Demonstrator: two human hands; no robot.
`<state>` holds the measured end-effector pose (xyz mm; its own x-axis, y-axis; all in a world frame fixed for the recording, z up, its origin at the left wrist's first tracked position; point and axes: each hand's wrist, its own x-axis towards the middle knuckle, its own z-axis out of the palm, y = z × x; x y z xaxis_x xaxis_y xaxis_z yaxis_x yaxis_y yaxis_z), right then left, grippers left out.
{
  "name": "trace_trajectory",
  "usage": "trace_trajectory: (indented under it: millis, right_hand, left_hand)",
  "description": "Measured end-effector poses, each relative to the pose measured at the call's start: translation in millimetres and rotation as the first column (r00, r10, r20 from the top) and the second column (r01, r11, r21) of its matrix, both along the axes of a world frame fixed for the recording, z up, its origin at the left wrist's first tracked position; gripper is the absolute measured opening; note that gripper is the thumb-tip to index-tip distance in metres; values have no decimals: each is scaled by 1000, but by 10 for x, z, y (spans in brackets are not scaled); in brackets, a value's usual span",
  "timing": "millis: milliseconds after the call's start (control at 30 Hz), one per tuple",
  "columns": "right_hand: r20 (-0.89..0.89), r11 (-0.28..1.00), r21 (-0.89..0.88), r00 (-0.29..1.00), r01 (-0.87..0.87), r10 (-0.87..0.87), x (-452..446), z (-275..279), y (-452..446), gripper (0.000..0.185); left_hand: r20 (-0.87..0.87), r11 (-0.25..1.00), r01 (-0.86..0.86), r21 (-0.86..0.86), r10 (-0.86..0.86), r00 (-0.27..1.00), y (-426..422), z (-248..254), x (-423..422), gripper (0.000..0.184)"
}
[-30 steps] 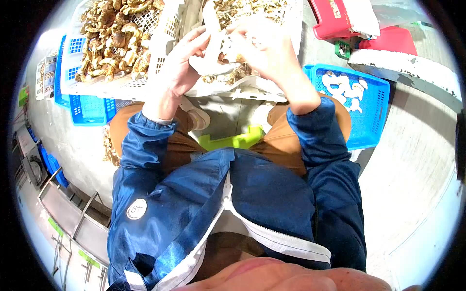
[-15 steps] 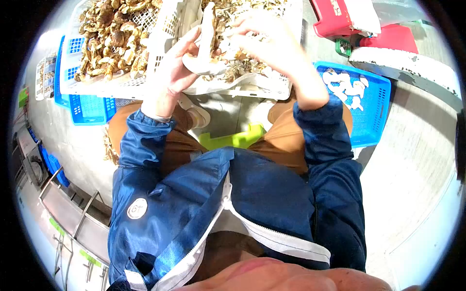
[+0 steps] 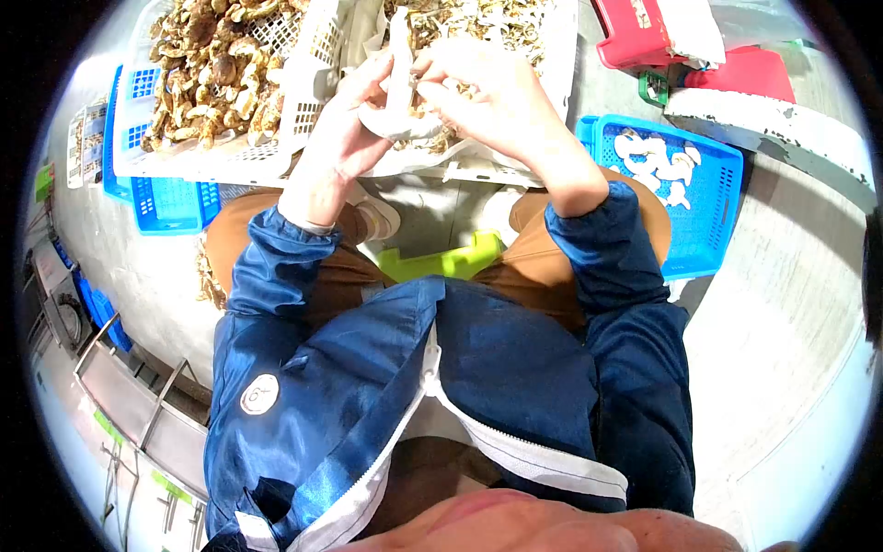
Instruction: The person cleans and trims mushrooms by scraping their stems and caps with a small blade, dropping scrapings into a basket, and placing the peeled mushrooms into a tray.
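Note:
A pale mushroom (image 3: 399,87) with a long stem and a wide white cap is held over the scraps, stem pointing away from me. My left hand (image 3: 345,133) is closed around its cap and lower stem from the left side. Against the stem's right side, my right hand (image 3: 492,97) has its fingers pinched; glare hides whatever may be between them. Under both hands stands a white crate (image 3: 561,55) with thin mushroom peelings (image 3: 460,20) in it. To the left, brown unpeeled mushrooms (image 3: 216,74) fill a second white crate (image 3: 230,166).
On the right, a blue basket (image 3: 704,221) holds several white mushroom pieces (image 3: 658,164). Red containers (image 3: 630,32) and a worn white ledge (image 3: 773,124) are beyond it. Another blue basket (image 3: 170,216) sits under the left crate. A green stool (image 3: 441,262) is between my legs.
My right hand has come left and down onto the mushroom's stem, from a little way off. My left hand has shifted slightly right with the mushroom still in it.

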<state>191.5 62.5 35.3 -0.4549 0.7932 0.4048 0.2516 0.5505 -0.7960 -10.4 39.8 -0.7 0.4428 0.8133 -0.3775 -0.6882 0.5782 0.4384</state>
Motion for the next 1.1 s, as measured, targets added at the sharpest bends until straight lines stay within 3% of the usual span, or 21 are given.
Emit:
trace_trajectory:
  millis: [200, 300, 400, 467, 500, 533, 600, 633, 700, 733, 800, 867, 900, 1000, 1100]
  right_hand:
    - [-58, 981, -153, 990, 118, -128, -36, 46, -59, 11]
    - [-40, 956, -177, 969, 234, -244, 49, -1, 28, 10]
    - [-67, 894, 10, 892, 448, -447, 260, 124, 242, 10]
    - [-16, 767, 240, 793, 594, -609, 478, 25, 432, 9]
    - [-74, 790, -254, 803, 558, -591, 534, 90, 427, 8]
    - [10, 763, -263, 793, 590, -609, 549, 141, 431, 9]
    - [122, 824, -144, 837, 547, -534, 520, 171, 375, 11]
    - [110, 870, -152, 883, 469, -457, 474, 204, 316, 11]
    - [24, 938, -226, 964, 263, -265, 320, 291, 202, 10]
    - [42, 982, -127, 990, 142, -138, 257, 84, 220, 12]
    - [-31, 999, -51, 999, -12, 11, 135, 68, 105, 12]
    - [-32, 987, -114, 993, -113, 110, 64, 111, 13, 11]
    - [4, 978, -164, 991, -128, 130, 49, 155, -25, 12]
    - [46, 982, -150, 991, -115, 124, 38, 96, -24, 13]
    - [42, 990, -109, 994, -94, 99, 48, 98, -21, 12]
  left_hand:
    - [-14, 997, -10, -75, 9, 1000, -16, 8, 7, 35]
    - [21, 997, 71, -12, -71, 997, -21, -14, -17, 32]
    - [-10, 995, 99, 10, -98, 995, -19, -2, -23, 31]
    - [56, 990, 138, 21, -139, 989, -31, 84, -2, 32]
    - [89, 987, 157, 28, -159, 983, -30, 115, 3, 32]
    - [133, 989, 148, -6, -146, 980, -28, 114, -3, 33]
    - [218, 989, 130, -75, -111, 970, -32, 98, -25, 34]
    - [262, 991, 133, -13, -125, 957, -26, 92, -24, 36]
    - [199, 993, 109, -53, -96, 975, 10, -1, -59, 36]
    - [167, 992, 98, -73, -85, 982, 11, -20, -62, 37]
    - [135, 995, 70, -69, -60, 989, -3, -2, -73, 39]
    - [118, 993, 60, -104, -48, 992, 9, 5, -104, 40]
    - [16, 995, 29, -100, -28, 999, -9, 3, -59, 42]
    - [57, 997, 61, -55, -58, 997, 3, -17, -47, 43]
    - [-81, 998, -6, -70, 0, 997, -36, 180, 83, 43]
